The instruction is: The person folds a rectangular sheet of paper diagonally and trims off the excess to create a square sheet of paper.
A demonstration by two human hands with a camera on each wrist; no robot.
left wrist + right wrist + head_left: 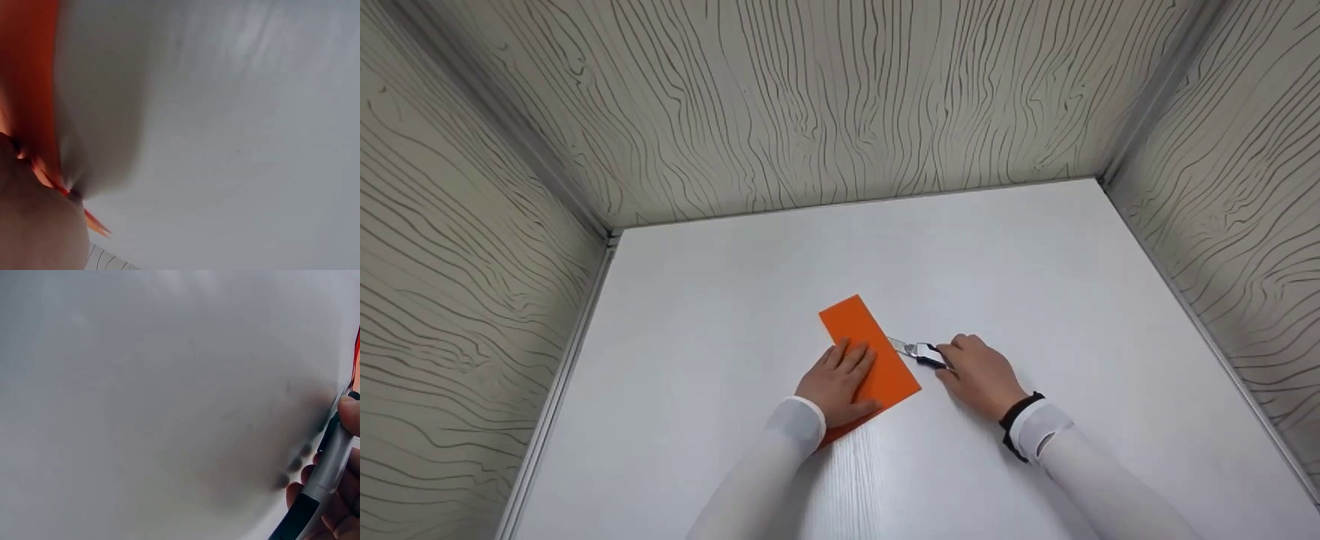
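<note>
A folded orange sheet of paper [877,360] lies slantwise on the white tabletop. My left hand [840,379] rests on its lower left part with the fingers extended. In the left wrist view, part of that hand [39,225] and the paper's edge [34,67] fill the left side. My right hand [979,375] grips a utility knife [924,352], its silver blade reaching the sheet's right edge. The blade tip is hidden at the paper. The right wrist view shows the knife's grey and black handle [329,467] between thumb and fingers.
The white table [712,315] has a metal rail [559,382] along its left side. Wood-patterned panels [840,97] stand at the back and both sides. A black band [1020,409] circles the right wrist.
</note>
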